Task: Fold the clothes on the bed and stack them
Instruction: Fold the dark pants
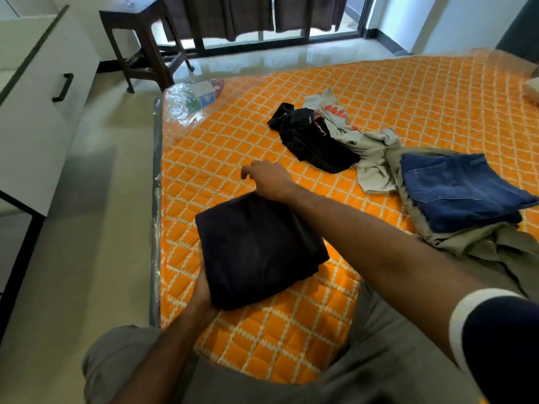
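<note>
A folded dark navy garment (256,249) lies on the orange quilted mattress (408,91) in front of me. My left hand (202,290) grips its near left edge, fingers tucked under the cloth. My right hand (268,177) rests at its far corner with the fingers loosely curled over the edge. Farther off lie a crumpled black garment (312,138) and a crumpled white shirt with red print (347,126). To the right, folded blue jeans (458,191) sit on khaki trousers (495,246).
The bed's left edge (157,199) runs beside tiled floor. A white cabinet (38,112) stands at the left and a dark wooden stool (140,39) near the window. Clear plastic wrap (186,106) covers the mattress's far left corner.
</note>
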